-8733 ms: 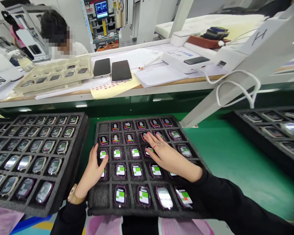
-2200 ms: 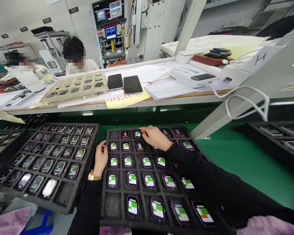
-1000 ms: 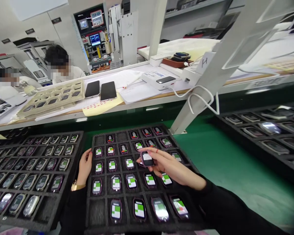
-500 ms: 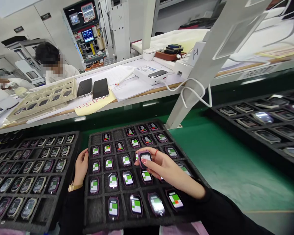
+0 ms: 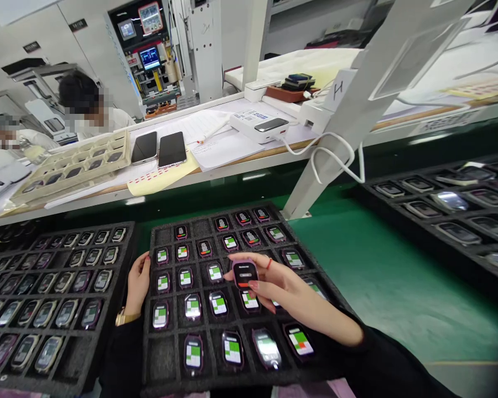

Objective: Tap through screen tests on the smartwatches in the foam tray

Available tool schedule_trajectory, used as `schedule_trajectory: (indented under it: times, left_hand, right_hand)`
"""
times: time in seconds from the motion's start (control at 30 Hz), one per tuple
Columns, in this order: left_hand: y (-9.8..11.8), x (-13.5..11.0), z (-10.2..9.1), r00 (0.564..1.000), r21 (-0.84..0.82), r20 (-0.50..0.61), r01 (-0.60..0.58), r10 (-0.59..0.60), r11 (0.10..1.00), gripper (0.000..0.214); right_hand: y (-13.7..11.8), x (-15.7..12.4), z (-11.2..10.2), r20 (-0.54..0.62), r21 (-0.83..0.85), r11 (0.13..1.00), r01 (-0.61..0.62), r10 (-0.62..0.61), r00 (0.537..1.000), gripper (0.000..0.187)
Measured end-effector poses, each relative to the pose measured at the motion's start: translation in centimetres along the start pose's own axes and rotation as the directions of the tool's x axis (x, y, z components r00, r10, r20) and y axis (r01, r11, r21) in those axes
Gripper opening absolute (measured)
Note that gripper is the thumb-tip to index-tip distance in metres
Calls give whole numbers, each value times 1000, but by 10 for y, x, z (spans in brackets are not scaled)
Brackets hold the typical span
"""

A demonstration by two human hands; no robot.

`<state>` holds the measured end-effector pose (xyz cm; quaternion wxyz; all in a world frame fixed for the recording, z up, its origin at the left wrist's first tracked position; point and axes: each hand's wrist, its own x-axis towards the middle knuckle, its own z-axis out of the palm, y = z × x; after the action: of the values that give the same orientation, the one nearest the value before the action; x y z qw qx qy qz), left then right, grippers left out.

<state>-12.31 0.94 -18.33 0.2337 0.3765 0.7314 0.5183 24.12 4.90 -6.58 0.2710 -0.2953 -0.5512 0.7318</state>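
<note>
My right hand [image 5: 284, 287] is closed on a purple-framed smartwatch [image 5: 245, 275], held above the middle of a black foam tray [image 5: 161, 356]. Its screen faces up, dark with a red bar at the bottom, and my thumb lies by its lower right corner. Under the hand, the tray's compartments hold several smartwatches, most with green and white blocks on their screens, such as the watch [image 5: 193, 354] near the front. At the tray's left edge my left hand [image 5: 138, 282] has its fingers curled against the side; part of its grip is hidden.
A second foam tray [image 5: 78, 362] of watches stands close on the left, and another tray [image 5: 425, 232] lies at right. Behind, a shelf carries two phones [image 5: 171, 149], a beige tray [image 5: 72, 166] and a white box [image 5: 255, 124]. A slanted post [image 5: 336, 121] bears cables. Two people sit beyond.
The held watch's screen has gone from a pale display to a dark one with a red bar. My right thumb has shifted off the screen toward its lower corner. My left hand stays put.
</note>
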Motion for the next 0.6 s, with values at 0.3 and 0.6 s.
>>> schedule_trajectory:
  times: [0.3, 0.6]
  left_hand:
    - [-2, 2, 1, 1000, -1, 1, 0, 0, 1000, 53]
    - [1, 1, 1, 1000, 18, -9, -2, 3, 1000, 53]
  right_hand:
    - [-9, -8, 19, 7, 65, 998, 26, -26, 1000, 40]
    - [-16, -27, 24, 209, 107, 994, 39, -61, 976, 51]
